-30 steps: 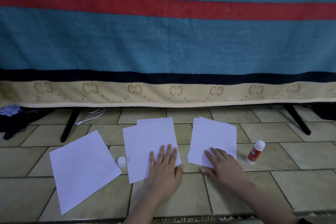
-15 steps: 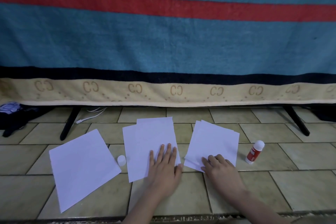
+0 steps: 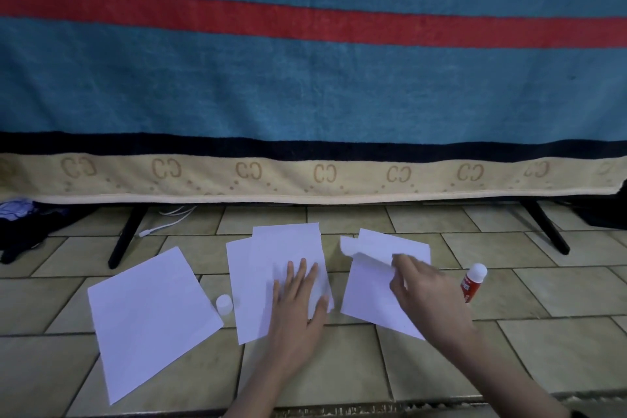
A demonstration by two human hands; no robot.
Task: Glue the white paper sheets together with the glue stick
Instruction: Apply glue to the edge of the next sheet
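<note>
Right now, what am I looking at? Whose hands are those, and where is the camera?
The camera sits on a person's head and looks down at a tiled floor, so the two bare hands are that person's own. The left hand lies flat on the middle pile of white paper sheets. The right hand pinches the top white sheet of the right pile and peels it up. A single white sheet lies to the left, with a small white cap beside it. A red and white glue stick stands at the right. A blue striped blanket hangs behind.
</note>
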